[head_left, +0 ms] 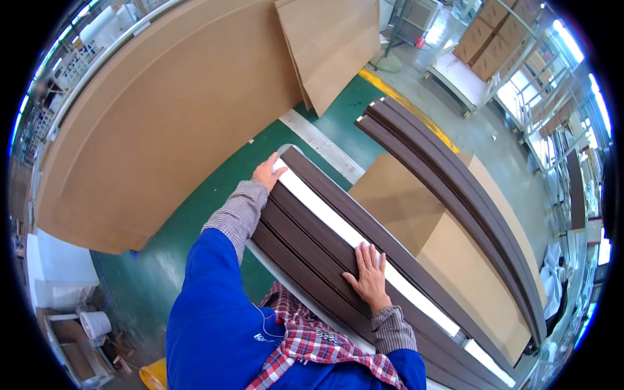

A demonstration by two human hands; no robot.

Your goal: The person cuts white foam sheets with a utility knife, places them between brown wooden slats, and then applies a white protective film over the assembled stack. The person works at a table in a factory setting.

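**White strip (318,203) lying among ridged brown planks (305,242)**

Left of the strip, a smooth cardboard panel (175,117) is spreading. The left hand (266,173) is touching the strip's far end, grip's closure unclear. The right hand (369,278) is lying across mid-strip, grip spread open, holding nothing. Right of the strip, curved brown profiles (461,175) are arching across a cardboard box (468,266).

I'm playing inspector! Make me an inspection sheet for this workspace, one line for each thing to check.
Surface: pale grey worktop, mostly covered.
Job's things: dark brown boards side by side; long white strip lying along them.
Clutter: white bucket and yellow item, both low on the left.
Left hand: touching the strip's far end.
Right hand: spread, fingers reaching the strip.
Cables: nothing seen on the boards.
Surroundings: green floor, large cardboard sheet, cardboard box.
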